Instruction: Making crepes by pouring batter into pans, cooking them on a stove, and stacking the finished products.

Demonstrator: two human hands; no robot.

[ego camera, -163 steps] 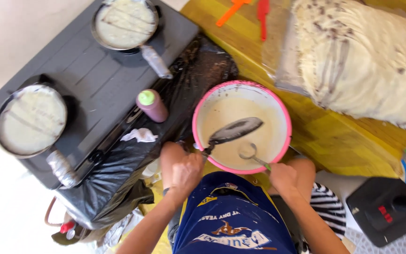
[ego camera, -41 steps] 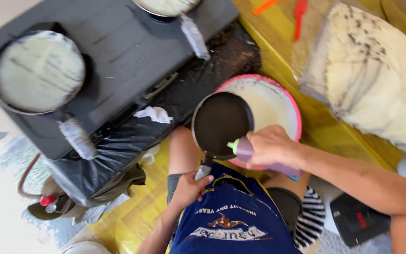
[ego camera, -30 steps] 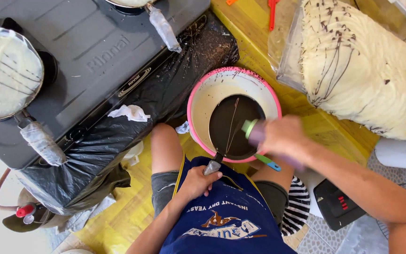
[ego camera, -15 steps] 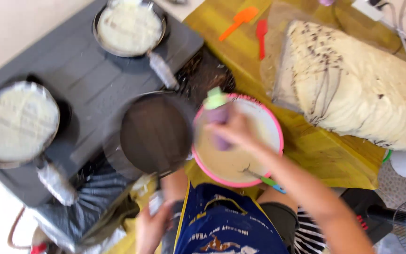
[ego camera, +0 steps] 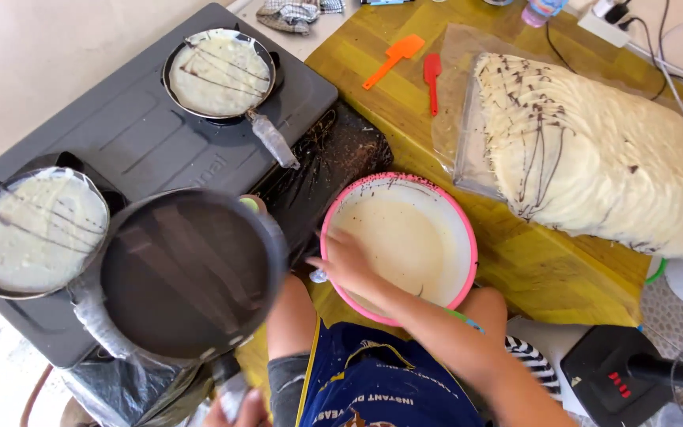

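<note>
Three pans are in view: two sit on the dark stove (ego camera: 120,150), each with a pale crepe striped in chocolate, the far pan (ego camera: 219,73) at the back and the near pan (ego camera: 33,232) at the left edge. The third, an empty dark pan (ego camera: 187,273), I hold up off the burner by its handle with my left hand (ego camera: 235,411). Only the fingertips show at the bottom edge, so I cannot tell just how tightly they are wrapped, though the pan hangs from that grip. It is blurred, tilted toward me, above the stove's front.

My right hand (ego camera: 345,265) rests at the left rim of the pink bowl (ego camera: 468,237) of batter, fingers curled together around what looks like a ladle handle; the tool itself is mostly hidden. The bowl sits just beside the stove, close to the raised pan. A stack of finished crepes (ego camera: 594,158) lies on plastic farther right, well away from the heat.
</note>
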